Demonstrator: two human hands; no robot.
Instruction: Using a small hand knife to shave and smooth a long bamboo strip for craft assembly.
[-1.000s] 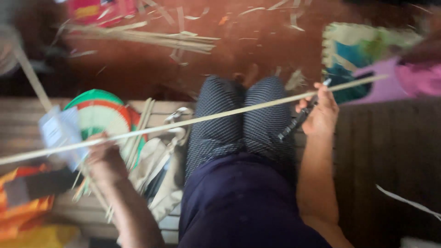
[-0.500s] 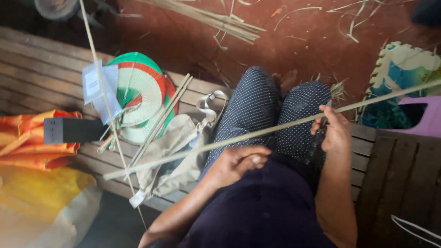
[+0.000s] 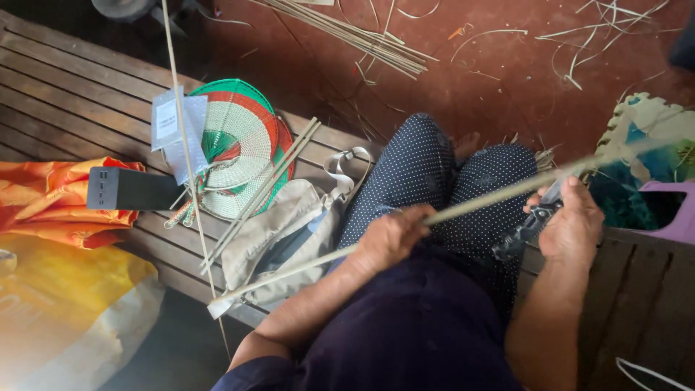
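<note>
Sliding inward along the long bamboo strip (image 3: 463, 206), the left hand (image 3: 391, 239) is now clenching it over the lap, where half a second ago it was lying looser and lower on the thigh; the strip is running from the bench (image 3: 65, 80) edge up past the right hand (image 3: 572, 224), so the working point is sitting closer between both grips. The right hand is grasping a dark-handled knife (image 3: 525, 228) against the strip. Beside the knee, a beige bag (image 3: 279, 232) is lying partly open, its contents too dark to tell.
</note>
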